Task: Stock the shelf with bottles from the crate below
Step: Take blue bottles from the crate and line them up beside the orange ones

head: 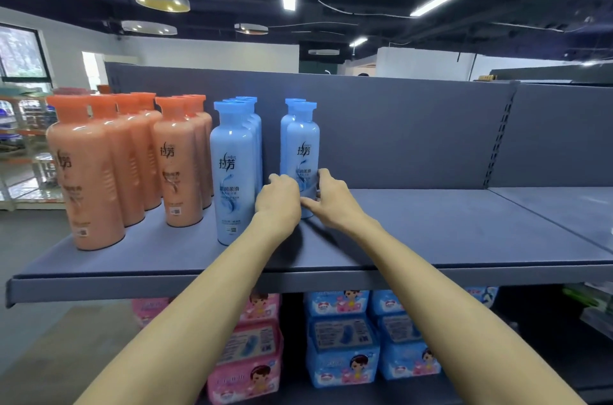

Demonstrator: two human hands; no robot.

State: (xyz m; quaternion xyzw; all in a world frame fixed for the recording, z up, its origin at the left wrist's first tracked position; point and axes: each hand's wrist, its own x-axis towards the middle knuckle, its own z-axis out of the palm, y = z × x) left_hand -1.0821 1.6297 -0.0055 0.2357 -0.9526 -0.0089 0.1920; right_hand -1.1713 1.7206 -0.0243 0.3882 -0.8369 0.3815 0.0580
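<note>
at the far left of the grey shelf (pixel 414 238) stand two rows of orange bottles (pixel 89 172), upright with their labels facing out, each row running back toward the rear panel. just to their right is a row of blue bottles (pixel 232 172), also upright, one behind another. a gap separates that row from a second, shorter blue row, whose front bottle (pixel 303 146) stands upright on the shelf with another close behind it. both hands meet at the lower part of this front bottle. the left hand (pixel 280 197) comes up from below the shelf edge with its fingers curled round the bottle's left side, knuckles toward the camera. the right hand (pixel 331 197) is on the bottle's right side, fingers wrapped round its flank and the thumb stretched leftward across the base until it touches the left hand. so the bottle is gripped between the two hands near its bottom, standing on the shelf board, well back from the front lip. to the right of the hands the shelf board runs on to an upright slotted post (pixel 497 146). on the level beneath, pink packs (pixel 252 355) are stacked left of blue packs (pixel 341 345), all printed with a cartoon child. no crate is in view.
</note>
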